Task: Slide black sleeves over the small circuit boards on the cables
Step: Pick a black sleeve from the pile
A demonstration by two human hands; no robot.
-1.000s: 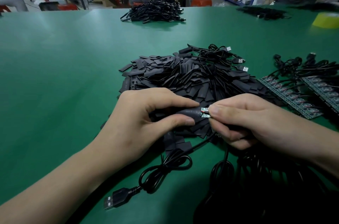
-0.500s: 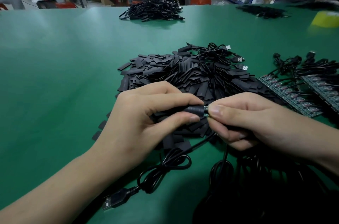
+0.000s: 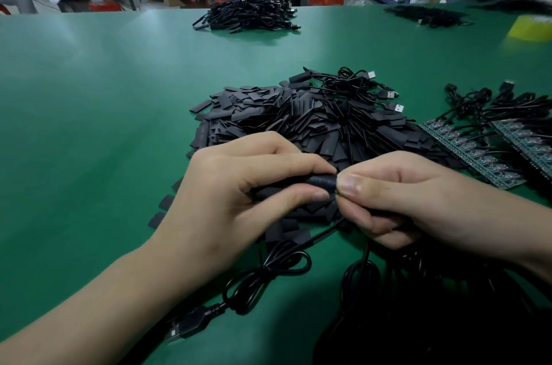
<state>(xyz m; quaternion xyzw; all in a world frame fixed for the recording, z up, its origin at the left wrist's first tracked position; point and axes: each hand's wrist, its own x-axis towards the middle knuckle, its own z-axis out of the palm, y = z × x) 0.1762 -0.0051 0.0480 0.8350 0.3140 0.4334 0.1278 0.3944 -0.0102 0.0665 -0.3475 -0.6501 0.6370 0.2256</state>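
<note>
Slid rightward since a second ago: black sleeve [image 3: 321, 181], now hiding the circuit board tip that showed then.

Held just above the tabletop [image 3: 104, 125], at the near edge of the sleeve pile [image 3: 298, 119]. Left hand [image 3: 239, 194] grip: thumb and forefinger curled round the sleeve's left part. Right hand [image 3: 418, 200] grip: thumb and fingers pinching the sleeve's right end, thumb tip touching the left forefinger. Trailing below the hands: cable [image 3: 268, 272], looped on the tabletop, ending in a USB plug [image 3: 191, 325] by the left forearm. To the right, well apart from the hands: board strips [image 3: 475, 152] with cables attached. At the far edge: cable bundle [image 3: 248, 13].
</note>
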